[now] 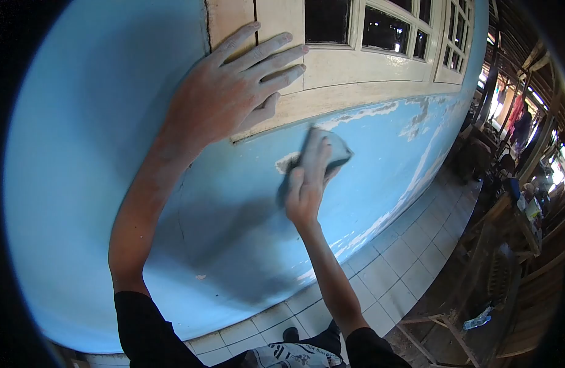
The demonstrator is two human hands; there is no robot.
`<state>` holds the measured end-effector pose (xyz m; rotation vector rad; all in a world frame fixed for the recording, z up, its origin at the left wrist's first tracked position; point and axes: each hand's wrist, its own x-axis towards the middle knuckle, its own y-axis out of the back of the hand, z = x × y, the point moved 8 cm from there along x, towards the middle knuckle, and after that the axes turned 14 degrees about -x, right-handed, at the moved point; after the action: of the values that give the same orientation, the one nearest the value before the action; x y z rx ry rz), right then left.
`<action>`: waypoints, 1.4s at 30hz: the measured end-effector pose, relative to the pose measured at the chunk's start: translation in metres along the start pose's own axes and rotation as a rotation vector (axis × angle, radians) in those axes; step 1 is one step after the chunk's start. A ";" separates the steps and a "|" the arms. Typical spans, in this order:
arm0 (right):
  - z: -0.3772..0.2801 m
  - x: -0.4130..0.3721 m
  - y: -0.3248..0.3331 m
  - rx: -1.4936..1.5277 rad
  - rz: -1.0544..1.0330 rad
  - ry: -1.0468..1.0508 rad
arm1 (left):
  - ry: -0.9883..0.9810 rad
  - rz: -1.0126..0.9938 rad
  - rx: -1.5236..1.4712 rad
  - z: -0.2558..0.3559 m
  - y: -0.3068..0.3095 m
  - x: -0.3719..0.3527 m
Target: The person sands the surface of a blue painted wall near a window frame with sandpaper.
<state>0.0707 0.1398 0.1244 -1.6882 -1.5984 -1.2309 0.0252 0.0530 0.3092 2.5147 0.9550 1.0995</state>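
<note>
My left hand (233, 86) is spread over the corner of the cream window frame (282, 113), its fingertips on the wood and fine pale dust on the fingers. Lower and to the right, my right hand (308, 184) is closed around a grey sheet of sandpaper (334, 147), held against the light blue wall (246, 178) just below the frame. Motion smears the hand and the sheet. Beside them is a chipped pale patch (287, 162) in the paint.
Glass window panes (385, 29) sit above the frame. Paint peels along the wall to the right. White floor tiles (383, 270) run along its foot. At the right stand a wooden bench (439, 319), a crumpled plastic piece (478, 319) and cluttered timber posts.
</note>
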 end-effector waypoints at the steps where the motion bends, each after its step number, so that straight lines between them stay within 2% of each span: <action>1: 0.000 -0.005 -0.004 0.002 -0.005 0.003 | 0.006 -0.002 0.001 0.000 0.001 -0.001; 3: -0.010 -0.030 -0.016 0.022 -0.035 0.152 | 0.034 0.023 -0.019 -0.001 0.010 -0.001; 4: -0.014 -0.046 -0.024 -0.118 -0.145 0.234 | 0.036 0.016 -0.020 0.001 0.014 -0.004; 5: -0.009 -0.055 -0.023 -0.116 -0.147 0.236 | 0.084 0.055 -0.030 -0.001 0.022 -0.009; 7: 0.006 -0.055 -0.026 -0.137 -0.203 0.155 | 0.125 0.097 -0.028 0.000 0.034 -0.021; 9: 0.006 -0.031 -0.024 -0.093 -0.131 0.098 | 0.255 0.117 0.032 -0.006 0.042 -0.035; 11: -0.003 -0.003 -0.006 -0.019 0.000 0.061 | 0.292 0.091 0.034 -0.005 0.035 -0.041; 13: -0.005 -0.016 -0.017 0.069 -0.004 0.027 | 0.338 0.056 0.033 -0.006 0.029 -0.041; 15: -0.012 -0.064 -0.039 -0.067 -0.090 0.284 | 0.387 0.006 0.070 -0.007 0.029 -0.038; 18: 0.002 -0.092 -0.051 -0.030 -0.138 0.293 | 0.366 -0.013 0.077 -0.006 0.026 -0.040; 19: -0.006 -0.076 -0.044 -0.028 -0.136 0.293 | 0.365 -0.013 0.080 -0.007 0.026 -0.040; 21: -0.024 -0.021 -0.011 -0.045 -0.073 0.105 | 0.366 -0.021 0.088 -0.006 0.026 -0.040; 23: -0.026 -0.020 -0.011 -0.057 -0.038 0.086 | 0.364 -0.028 0.097 -0.007 0.026 -0.038; 25: -0.021 -0.069 -0.036 -0.058 -0.102 0.218 | 0.358 -0.036 0.102 -0.005 0.026 -0.040; 26: -0.019 -0.097 -0.041 -0.193 -0.172 0.316 | 0.351 -0.003 0.100 -0.005 0.027 -0.040; 29: -0.020 -0.092 -0.039 -0.059 -0.186 0.241 | 0.344 0.037 0.104 -0.004 0.031 -0.038; 30: -0.033 -0.069 -0.028 -0.177 -0.089 0.291 | 0.336 0.037 0.112 -0.003 0.031 -0.038; 33: -0.044 -0.032 -0.014 -0.062 0.023 0.220 | 0.302 0.069 0.095 -0.003 0.031 -0.040; 36: -0.024 -0.098 -0.042 -0.111 -0.009 0.272 | 0.288 0.058 0.093 -0.003 0.033 -0.039; 38: -0.017 -0.115 -0.053 -0.171 -0.036 0.312 | 0.289 0.073 0.089 -0.003 0.033 -0.040; 39: -0.024 -0.101 -0.049 -0.170 -0.029 0.316 | 0.289 0.078 0.070 -0.003 0.031 -0.041; 41: -0.048 -0.049 -0.028 -0.076 -0.104 0.178 | 0.286 0.079 0.068 -0.001 0.031 -0.042; 42: -0.053 -0.029 -0.017 -0.019 -0.067 0.146 | 0.286 0.090 0.072 -0.003 0.031 -0.041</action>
<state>0.0437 0.0835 0.1204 -1.5293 -1.5709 -1.3731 0.0173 0.0023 0.3015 2.5228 0.9738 1.5101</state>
